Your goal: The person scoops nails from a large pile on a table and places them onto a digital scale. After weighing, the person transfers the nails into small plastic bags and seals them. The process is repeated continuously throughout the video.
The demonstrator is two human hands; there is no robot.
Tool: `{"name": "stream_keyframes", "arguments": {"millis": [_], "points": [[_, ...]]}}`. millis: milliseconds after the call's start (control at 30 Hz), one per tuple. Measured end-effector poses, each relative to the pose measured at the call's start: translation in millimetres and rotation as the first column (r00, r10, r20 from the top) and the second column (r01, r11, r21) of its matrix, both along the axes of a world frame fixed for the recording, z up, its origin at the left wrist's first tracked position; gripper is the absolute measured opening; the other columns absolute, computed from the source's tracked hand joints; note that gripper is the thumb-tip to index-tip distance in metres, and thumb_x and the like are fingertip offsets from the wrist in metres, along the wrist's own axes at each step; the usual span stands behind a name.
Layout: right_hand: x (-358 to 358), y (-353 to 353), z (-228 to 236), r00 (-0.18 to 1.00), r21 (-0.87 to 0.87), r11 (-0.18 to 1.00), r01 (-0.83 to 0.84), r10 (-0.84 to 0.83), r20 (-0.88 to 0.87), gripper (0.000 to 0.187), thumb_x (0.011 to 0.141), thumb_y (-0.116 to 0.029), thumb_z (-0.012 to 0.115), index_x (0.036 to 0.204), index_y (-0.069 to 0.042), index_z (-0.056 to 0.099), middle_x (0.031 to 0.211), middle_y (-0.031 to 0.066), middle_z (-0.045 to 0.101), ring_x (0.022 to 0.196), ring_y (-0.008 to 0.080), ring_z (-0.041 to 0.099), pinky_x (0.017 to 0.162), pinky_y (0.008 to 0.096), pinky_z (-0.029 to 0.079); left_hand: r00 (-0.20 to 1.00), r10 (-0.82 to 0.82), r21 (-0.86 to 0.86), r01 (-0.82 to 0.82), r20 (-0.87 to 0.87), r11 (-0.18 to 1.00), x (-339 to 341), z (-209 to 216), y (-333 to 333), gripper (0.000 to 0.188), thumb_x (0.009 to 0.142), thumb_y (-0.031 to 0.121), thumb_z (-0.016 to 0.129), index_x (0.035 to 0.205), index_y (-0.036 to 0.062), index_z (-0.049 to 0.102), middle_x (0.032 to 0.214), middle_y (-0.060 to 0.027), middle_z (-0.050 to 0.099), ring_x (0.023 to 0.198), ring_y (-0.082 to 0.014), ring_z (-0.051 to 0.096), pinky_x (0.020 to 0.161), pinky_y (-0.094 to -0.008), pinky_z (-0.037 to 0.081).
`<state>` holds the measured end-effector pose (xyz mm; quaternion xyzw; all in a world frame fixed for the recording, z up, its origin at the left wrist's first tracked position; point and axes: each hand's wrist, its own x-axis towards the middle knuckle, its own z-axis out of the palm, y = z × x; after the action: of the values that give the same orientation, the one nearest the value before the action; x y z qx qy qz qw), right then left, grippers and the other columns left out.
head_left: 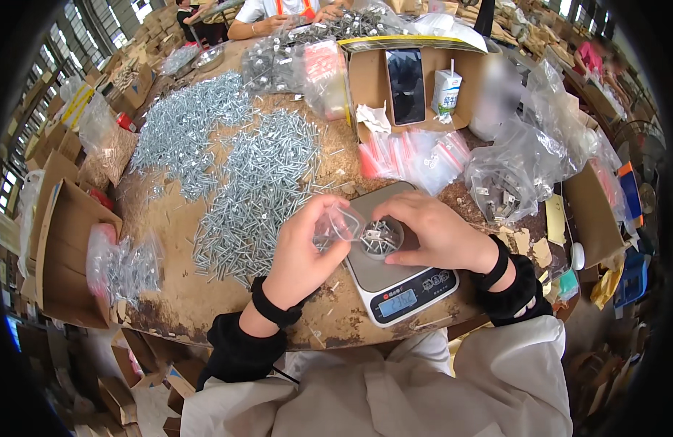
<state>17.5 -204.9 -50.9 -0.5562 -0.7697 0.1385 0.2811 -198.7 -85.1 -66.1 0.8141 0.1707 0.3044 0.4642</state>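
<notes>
The left hand (301, 251) is holding a clear bag (342, 223) by the left edge of a scale (371, 275). The right hand (444, 231) is grasping a cup (373, 255) of hardware on the scale; screws (258, 182) are lying farther left.

Coworker (280, 9) gets cropped at the top edge, right hand (444, 231) hides part of the clear cup (378, 256), and that whitish blur (499, 100) beside the drink carton (446, 93)? Maybe a container.
</notes>
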Motion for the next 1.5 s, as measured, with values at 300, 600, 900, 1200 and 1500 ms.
{"name": "stream_keyframes", "arguments": {"millis": [300,600,900,1200,1500], "points": [[11,-22,40,0.952,-0.094,0.990,0.102,-0.124,-0.278,0.064,0.068,-0.008,0.077,0.127,-0.004,0.052,0.111,0.0129,0.061,0.091,0.0273,0.064,0.076,0.0375,0.053,0.979,-0.128,0.271,0.168,-0.159,0.948,10,-9,-11,0.037,0.078,0.017,0.080,0.108,0.0037,0.062,0.083,-0.0063,0.063,0.075,-0.0201,0.062,0.067,-0.0324,0.048],[7,-32,45,0.996,0.028,0.999,-0.030,0.032,-0.088,0.088,0.057,-0.021,0.063,0.140,0.002,0.045,0.094,0.0192,0.064,0.082,0.0358,0.066,0.073,0.0377,0.053,0.931,-0.365,-0.198,0.351,-0.035,0.915,26,-16,-34,0.051,0.088,0.029,0.076,0.123,-0.0018,0.055,0.105,-0.0152,0.067,0.100,-0.0240,0.066,0.088,-0.0348,0.050],[-3,-28,37,0.997,0.177,0.984,0.006,0.007,-0.076,0.090,0.062,-0.025,0.071,0.145,-0.003,0.042,0.061,0.0101,0.056,0.053,0.0333,0.059,0.051,0.0402,0.047,0.837,-0.546,-0.349,0.501,-0.038,0.792,25,-10,-29,0.054,0.087,0.021,0.078,0.129,-0.0014,0.053,0.116,-0.0099,0.064,0.109,-0.0176,0.061,0.094,-0.0327,0.047],[-14,-21,23,0.989,0.175,0.983,0.058,-0.032,-0.146,0.084,0.071,-0.036,0.077,0.142,-0.004,0.045,0.065,0.0106,0.060,0.054,0.0324,0.061,0.053,0.0393,0.047,0.836,-0.548,-0.475,0.491,0.023,0.730,28,-10,-23,0.065,0.081,0.010,0.080,0.136,0.0003,0.049,0.124,-0.0077,0.062,0.116,-0.0162,0.059,0.099,-0.0341,0.047],[-16,-25,28,0.988,-0.015,0.998,0.059,-0.060,-0.143,0.073,0.076,-0.035,0.073,0.137,0.000,0.051,0.073,0.0114,0.065,0.068,0.0291,0.068,0.064,0.0337,0.051,0.849,-0.528,-0.383,0.477,-0.032,0.791,26,-8,-25,0.069,0.079,0.014,0.081,0.138,0.0005,0.047,0.127,-0.0107,0.061,0.119,-0.0190,0.059,0.101,-0.0361,0.046]]}}
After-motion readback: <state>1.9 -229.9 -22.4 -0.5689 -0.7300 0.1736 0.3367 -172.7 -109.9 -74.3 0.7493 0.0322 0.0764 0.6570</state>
